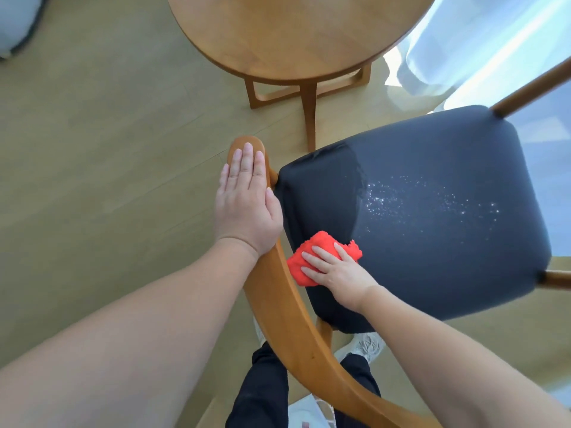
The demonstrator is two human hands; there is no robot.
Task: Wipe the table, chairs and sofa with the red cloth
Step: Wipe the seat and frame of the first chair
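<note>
A wooden chair with a dark padded seat [432, 193] stands below me. White specks dot the middle of the seat. My right hand [336, 270] presses the bunched red cloth [312, 251] flat onto the seat's near left part, fingers straight. My left hand [247, 199] rests flat with straight fingers on the curved wooden backrest [278, 307] near its left end. The round wooden table [296, 35] stands beyond the chair.
Light wood floor [108, 149] spreads to the left. A white curtain [463, 47] hangs at the upper right beside the table. My legs and shoes [364, 347] are behind the chair's backrest. A pale grey object [15, 23] sits at the far upper left.
</note>
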